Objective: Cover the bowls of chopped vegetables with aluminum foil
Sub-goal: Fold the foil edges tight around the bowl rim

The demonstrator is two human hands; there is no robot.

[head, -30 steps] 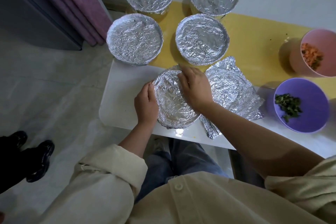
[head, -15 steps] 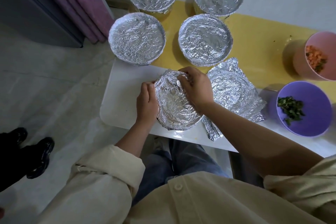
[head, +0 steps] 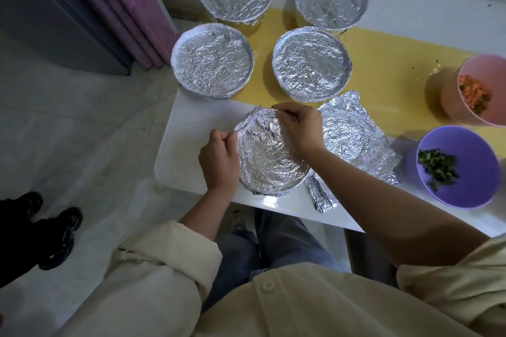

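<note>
A crumpled, dish-shaped sheet of aluminum foil lies near the table's front edge. My left hand pinches its left rim and my right hand pinches its far rim. Whether a bowl sits under this foil is hidden. To its right lie more moulded foil sheets. A purple bowl of chopped greens and a pink bowl of chopped orange vegetables stand uncovered at the right. Several foil-covered bowls stand behind.
The white table carries a yellow mat across its middle. Left of the table are a purple curtain and pale floor. Another person's black shoes stand on the floor at the lower left.
Both hands went from resting flat on the foil's sides to pinching its rim. The far edge of the foil has lifted and curled up.
</note>
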